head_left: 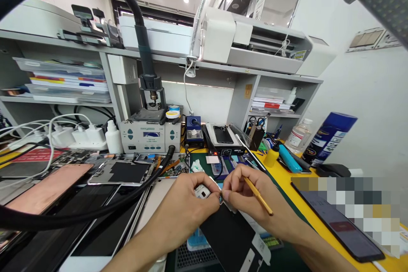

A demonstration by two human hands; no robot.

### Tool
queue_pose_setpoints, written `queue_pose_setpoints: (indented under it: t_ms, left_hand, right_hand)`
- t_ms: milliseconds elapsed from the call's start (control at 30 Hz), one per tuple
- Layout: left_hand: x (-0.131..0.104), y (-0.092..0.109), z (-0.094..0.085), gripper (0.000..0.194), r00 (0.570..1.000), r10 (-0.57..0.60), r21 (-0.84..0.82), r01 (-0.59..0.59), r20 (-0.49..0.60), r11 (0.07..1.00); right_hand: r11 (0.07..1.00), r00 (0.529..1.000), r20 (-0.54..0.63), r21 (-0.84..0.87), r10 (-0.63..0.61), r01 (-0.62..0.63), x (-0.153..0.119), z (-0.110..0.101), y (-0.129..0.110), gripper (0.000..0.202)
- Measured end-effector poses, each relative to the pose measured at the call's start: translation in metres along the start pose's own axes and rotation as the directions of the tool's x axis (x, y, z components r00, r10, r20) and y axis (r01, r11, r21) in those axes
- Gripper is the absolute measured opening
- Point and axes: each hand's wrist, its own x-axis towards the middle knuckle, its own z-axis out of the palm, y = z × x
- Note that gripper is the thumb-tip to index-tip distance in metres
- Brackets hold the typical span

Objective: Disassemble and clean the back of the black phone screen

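A dark, flat phone part (228, 233) with silvery pieces at its ends lies tilted below both hands. My left hand (194, 197) is closed on the part's upper end, thumb and fingers pinched beside a small white piece with a black square (202, 191). Close by on the right, my right hand (247, 189) has thumb and forefinger pinched at the same end, the fingertips nearly touching those of my left hand. A thin golden tool (259, 196) is tucked in my right hand and points down to the right. What lies between the fingertips is too small to tell.
Phone screens and a pink panel (51, 187) cover the left side, crossed by a black hose (127, 199). A rework station (151, 136) stands behind. Bottles, a blue spray can (330, 138) and a dark phone (341, 225) are on the right.
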Motion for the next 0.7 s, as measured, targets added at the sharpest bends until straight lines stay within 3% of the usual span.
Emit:
queue_pose_setpoints:
  t_ms: [267,700]
  left_hand:
    - [0.0058,-0.0106,-0.005,0.016,0.996,-0.044,-0.11,0.052,0.073,0.993]
    - [0.0016,-0.0043,-0.002,0.012,0.998,-0.031,-0.02,0.032,0.06,0.999]
  right_hand:
    - [0.983,0.995,0.009,0.153,0.101,-0.101,0.008,-0.0035,0.0077,0.023]
    - [0.976,0.994,0.018,0.189,0.11,-0.112,0.0085,-0.0025,0.0086,0.022]
